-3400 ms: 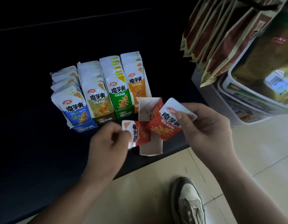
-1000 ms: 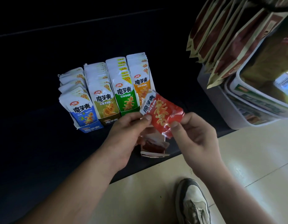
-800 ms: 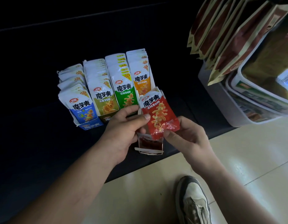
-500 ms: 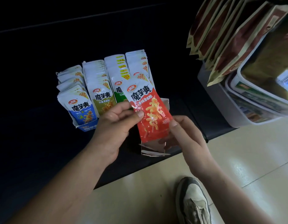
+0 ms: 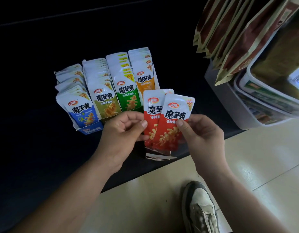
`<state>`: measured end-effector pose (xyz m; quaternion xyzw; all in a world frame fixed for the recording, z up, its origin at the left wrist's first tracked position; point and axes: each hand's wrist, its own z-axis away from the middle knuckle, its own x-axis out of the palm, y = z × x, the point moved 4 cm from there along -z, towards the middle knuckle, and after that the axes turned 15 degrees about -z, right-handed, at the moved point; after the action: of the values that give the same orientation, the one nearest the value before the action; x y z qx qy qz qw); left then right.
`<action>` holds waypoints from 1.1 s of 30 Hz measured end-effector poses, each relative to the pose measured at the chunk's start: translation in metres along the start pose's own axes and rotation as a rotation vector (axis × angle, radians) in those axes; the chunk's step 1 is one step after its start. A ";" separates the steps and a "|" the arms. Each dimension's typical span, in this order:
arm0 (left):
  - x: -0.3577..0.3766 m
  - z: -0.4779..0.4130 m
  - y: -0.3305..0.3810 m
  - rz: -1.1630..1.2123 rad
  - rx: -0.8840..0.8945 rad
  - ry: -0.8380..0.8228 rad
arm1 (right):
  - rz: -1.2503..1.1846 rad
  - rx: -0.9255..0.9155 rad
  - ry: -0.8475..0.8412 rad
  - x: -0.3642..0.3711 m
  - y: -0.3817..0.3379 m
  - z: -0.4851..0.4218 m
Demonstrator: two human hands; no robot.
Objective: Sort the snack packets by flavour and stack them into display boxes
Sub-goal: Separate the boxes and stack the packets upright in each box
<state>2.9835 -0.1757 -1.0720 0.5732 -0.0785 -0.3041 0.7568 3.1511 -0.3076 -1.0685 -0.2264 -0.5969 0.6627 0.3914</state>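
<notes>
Nearest me, my left hand [image 5: 121, 132] pinches the rear red packet [image 5: 151, 111] by its left edge. My right hand [image 5: 202, 137] pinches the front red packet [image 5: 172, 125], which overlaps it. Both are upright, above the bench [image 5: 44, 148] edge. They hide most of the red display box [image 5: 157, 156]; only its torn lower front shows. Each packet reads 魔芋爽; the smaller line below is partly covered. Behind stand the blue row [image 5: 81, 111], olive row [image 5: 106, 105], green row [image 5: 128, 96] and orange row [image 5: 145, 79], with corner tags marked 20%.

Two overlapping red-and-white packets [image 5: 175, 108], upright above an open box [image 5: 158, 156]; blue, olive, green, orange rows [image 5: 110, 98] behind.
</notes>
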 end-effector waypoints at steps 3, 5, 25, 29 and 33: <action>0.001 -0.003 -0.001 0.013 0.003 0.007 | -0.026 0.011 -0.021 -0.003 0.001 0.000; 0.005 -0.002 0.001 -0.045 0.050 -0.014 | -0.047 0.012 -0.033 -0.001 0.002 0.000; -0.013 0.018 -0.019 -0.331 0.180 -0.297 | 0.350 -0.051 -0.309 0.000 0.016 0.007; -0.008 0.020 -0.027 -0.362 0.219 -0.348 | 0.084 0.118 -0.293 -0.003 0.018 0.005; -0.002 0.015 -0.026 -0.358 0.256 -0.238 | 0.044 0.123 -0.260 -0.003 0.015 0.009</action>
<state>2.9656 -0.1913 -1.0900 0.6292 -0.1023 -0.4865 0.5975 3.1421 -0.3147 -1.0823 -0.1271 -0.5959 0.7302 0.3092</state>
